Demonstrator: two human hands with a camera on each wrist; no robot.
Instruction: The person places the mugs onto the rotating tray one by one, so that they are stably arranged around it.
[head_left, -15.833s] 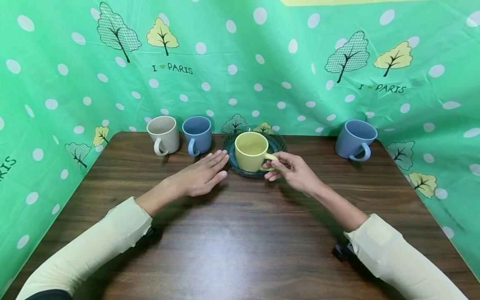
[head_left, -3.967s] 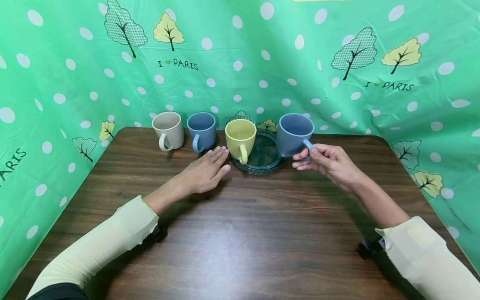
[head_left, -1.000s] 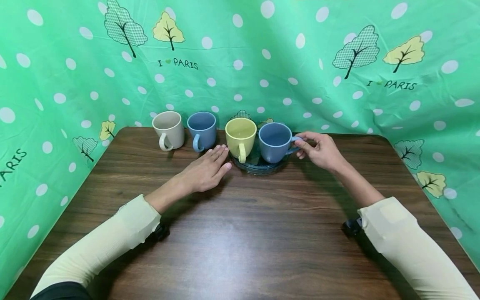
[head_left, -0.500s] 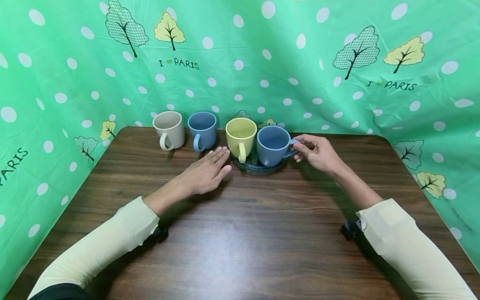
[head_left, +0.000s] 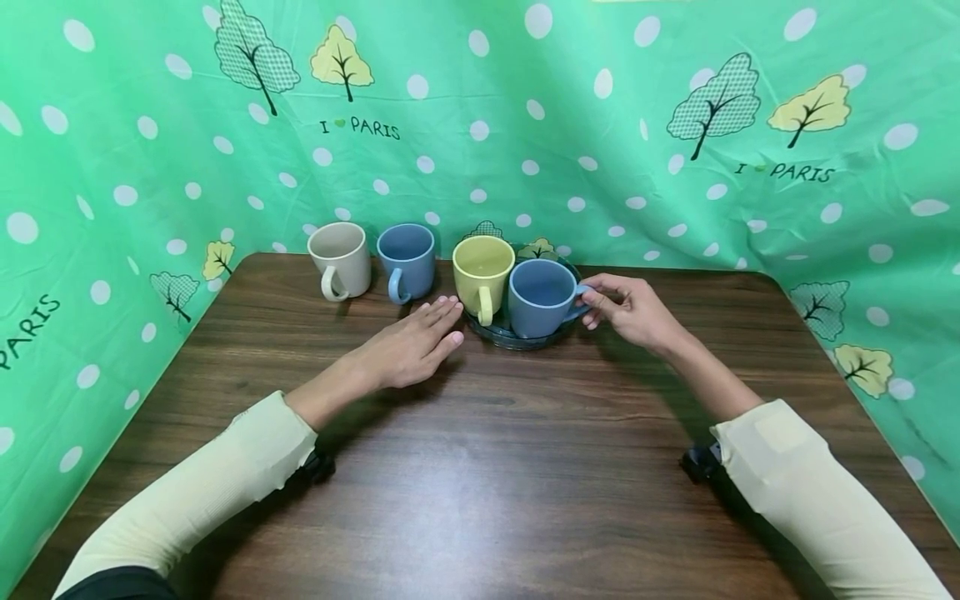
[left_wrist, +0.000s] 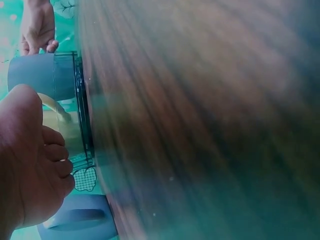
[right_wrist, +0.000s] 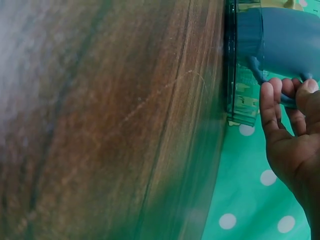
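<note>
By its handle, my right hand (head_left: 628,312) pinches a blue mug (head_left: 542,302). This mug stands upright inside a round, dark teal glass dish (head_left: 517,340), as the dish's see-through wall in the right wrist view also shows. A yellow mug (head_left: 480,275) is in the same dish, just left of the blue one, its handle facing front. Near the dish's left edge lies my left hand (head_left: 408,346), fingers straight and holding nothing. Whether its fingertips touch the dish is hard to tell. In the left wrist view my left hand (left_wrist: 35,165) partly hides the yellow mug (left_wrist: 70,132).
Left of the dish, a second blue mug (head_left: 407,262) and a light grey mug (head_left: 339,260) stand at the back of the brown wooden table (head_left: 480,467). A green patterned cloth (head_left: 480,100) hangs right behind the table's back edge.
The blue mug has come from the table's back right into the dish, lately shifting slightly left and frontward. Earlier the yellow mug, held by my right hand, was turned and set at the dish's left.
</note>
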